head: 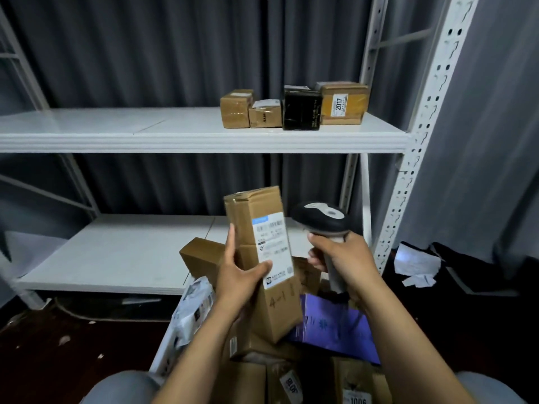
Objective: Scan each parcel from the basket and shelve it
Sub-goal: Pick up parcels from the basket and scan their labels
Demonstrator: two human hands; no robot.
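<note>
My left hand [237, 277] grips a tall brown cardboard parcel [256, 217], held upright with its white shipping label facing me and "4-1" handwritten near its bottom. My right hand [339, 255] holds a black and grey barcode scanner [320, 218] by its handle, its head just right of the parcel's label. Below my arms a basket [163, 354] holds several more parcels, among them brown boxes, a purple mailer bag [332, 328] and a white bag [194, 310]. Several parcels [294, 107] stand in a row at the right of the upper shelf [175, 138].
The white metal rack has a lower shelf [116, 258] behind the basket and a perforated upright [420, 135] at the right. Grey curtains hang behind. Crumpled white paper [417, 263] lies on dark material at the right. The floor at the left is dark red.
</note>
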